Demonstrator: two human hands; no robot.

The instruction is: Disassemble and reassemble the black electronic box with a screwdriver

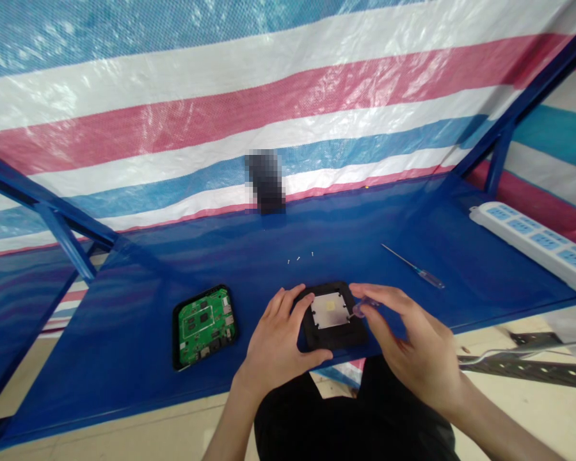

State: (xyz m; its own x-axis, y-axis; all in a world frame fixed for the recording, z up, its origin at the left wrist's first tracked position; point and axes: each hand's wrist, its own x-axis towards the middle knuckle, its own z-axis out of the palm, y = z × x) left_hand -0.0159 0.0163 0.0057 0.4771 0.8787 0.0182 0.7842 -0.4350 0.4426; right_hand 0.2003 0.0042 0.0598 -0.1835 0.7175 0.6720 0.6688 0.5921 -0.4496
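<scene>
A black plastic cover [338, 336] with a silver metal plate [327, 318] and a small yellowish pad on it lies near the table's front edge. My left hand [279, 342] grips its left side, thumb along the near edge and fingers along the far edge. Between the thumb and fingers of my right hand [415, 342] is a screwdriver [363, 308] with a clear purplish handle. Its tip is by the plate's right edge; whether it touches a screw cannot be made out. Three tiny screws [298, 258] lie beyond the cover.
Left of my hands lies a black case with a green circuit board [204, 323]. A second screwdriver [420, 272] rests to the right, near a white power strip [532, 237]. A blurred dark object [267, 182] stands at the back, before the striped sheet [173, 147]. Blue frame bars flank the table.
</scene>
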